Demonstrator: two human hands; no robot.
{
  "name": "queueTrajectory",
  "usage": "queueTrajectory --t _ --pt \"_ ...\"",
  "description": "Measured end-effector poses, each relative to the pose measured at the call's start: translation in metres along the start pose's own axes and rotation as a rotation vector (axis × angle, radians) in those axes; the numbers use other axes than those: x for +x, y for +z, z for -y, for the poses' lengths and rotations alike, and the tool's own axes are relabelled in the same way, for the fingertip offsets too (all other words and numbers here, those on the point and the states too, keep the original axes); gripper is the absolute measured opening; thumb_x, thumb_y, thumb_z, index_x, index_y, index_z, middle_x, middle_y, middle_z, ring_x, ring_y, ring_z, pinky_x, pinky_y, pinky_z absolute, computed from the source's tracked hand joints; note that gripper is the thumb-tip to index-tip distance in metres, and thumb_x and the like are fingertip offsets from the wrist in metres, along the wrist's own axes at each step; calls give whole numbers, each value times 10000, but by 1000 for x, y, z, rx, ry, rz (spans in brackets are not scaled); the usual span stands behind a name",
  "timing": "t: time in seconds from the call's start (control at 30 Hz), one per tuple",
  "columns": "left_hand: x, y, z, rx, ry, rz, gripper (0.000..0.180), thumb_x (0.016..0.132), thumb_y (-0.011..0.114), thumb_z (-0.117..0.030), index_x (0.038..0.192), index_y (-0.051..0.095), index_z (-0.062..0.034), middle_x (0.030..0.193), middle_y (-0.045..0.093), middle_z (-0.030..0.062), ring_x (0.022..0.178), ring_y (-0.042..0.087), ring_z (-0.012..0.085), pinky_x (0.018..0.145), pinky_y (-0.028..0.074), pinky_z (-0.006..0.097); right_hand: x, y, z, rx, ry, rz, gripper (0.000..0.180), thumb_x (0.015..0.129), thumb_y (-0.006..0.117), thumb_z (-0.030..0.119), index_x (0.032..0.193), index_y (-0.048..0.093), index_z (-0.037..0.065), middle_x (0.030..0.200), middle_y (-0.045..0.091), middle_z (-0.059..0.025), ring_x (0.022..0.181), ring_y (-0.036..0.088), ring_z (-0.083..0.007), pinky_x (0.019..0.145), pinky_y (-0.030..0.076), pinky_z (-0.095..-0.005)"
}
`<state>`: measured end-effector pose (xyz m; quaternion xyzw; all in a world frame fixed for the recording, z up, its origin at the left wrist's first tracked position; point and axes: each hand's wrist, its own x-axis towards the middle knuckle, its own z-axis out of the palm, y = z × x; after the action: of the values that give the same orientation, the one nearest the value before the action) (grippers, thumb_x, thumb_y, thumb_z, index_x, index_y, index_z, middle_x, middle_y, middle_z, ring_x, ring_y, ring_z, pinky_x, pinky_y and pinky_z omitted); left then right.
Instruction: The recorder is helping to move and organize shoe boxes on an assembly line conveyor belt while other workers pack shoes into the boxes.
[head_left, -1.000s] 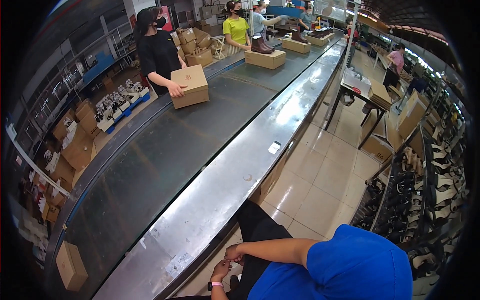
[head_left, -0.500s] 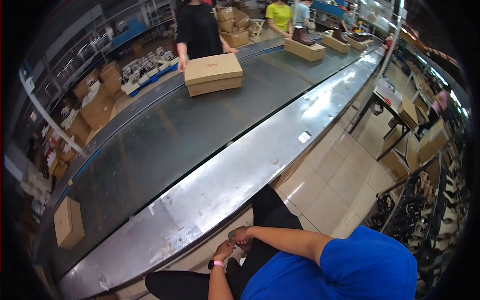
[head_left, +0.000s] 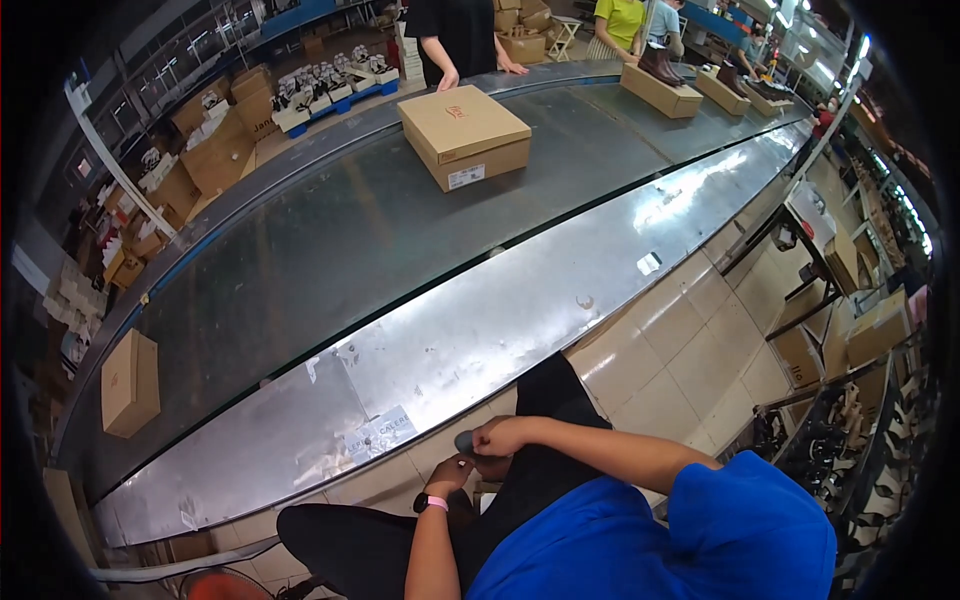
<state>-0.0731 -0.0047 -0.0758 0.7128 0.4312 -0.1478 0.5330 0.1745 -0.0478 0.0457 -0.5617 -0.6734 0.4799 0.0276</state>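
Low in front of me, above my dark trousers, my left hand (head_left: 452,475) and my right hand (head_left: 500,437) meet with bent, closed fingers. Between them is what looks like a brown shoe (head_left: 492,467) with a grey, rounded end (head_left: 464,441). My fingers cover much of it, so its exact shape is unclear. A pink band and a dark watch (head_left: 424,502) circle my left wrist. Beneath my hands, something white (head_left: 486,501) shows between my legs.
A metal ledge (head_left: 420,370) borders the dark conveyor belt (head_left: 340,250). A large shoebox (head_left: 465,125) lies on the belt before a co-worker (head_left: 450,40); a smaller box (head_left: 131,384) is far left. Brown boots (head_left: 660,65) rest on a box farther along. Shoe racks (head_left: 850,440) stand right.
The large shoebox has turned, its labelled end now facing me, and the co-worker's hands have drawn back from its sides. My view has shifted. My hands stay together, the right slightly higher.
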Motion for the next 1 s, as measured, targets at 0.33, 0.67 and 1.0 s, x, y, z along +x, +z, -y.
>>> queueTrajectory --t 0.33,0.67,1.0 --pt "2 2 -29 -135 32 -20 437 1072 641 -442 1342 782 -130 1324 786 215 1256 743 393 1064 573 448 -113 -239 32 821 -287 244 450 1187 583 388 1480 653 53 1365 747 -113 1159 723 -192 1061 582 -376" --pt "11 11 -9 15 -4 -10 429 1090 629 -399 1319 773 -66 1094 828 136 1011 790 255 909 597 374 -84 -442 -91 1170 97 -1265 721 1016 796 446 1559 433 140 1366 554 -131 1149 674 -272 878 670 -438" --pt "-2 9 2 86 109 -59 376 1061 627 -415 1200 788 -105 1154 813 148 1062 785 328 961 605 458 35 -507 -144 889 353 -1532 1076 915 827 642 1706 359 83 1621 530 -253 1473 553 -396 1151 486 -612"
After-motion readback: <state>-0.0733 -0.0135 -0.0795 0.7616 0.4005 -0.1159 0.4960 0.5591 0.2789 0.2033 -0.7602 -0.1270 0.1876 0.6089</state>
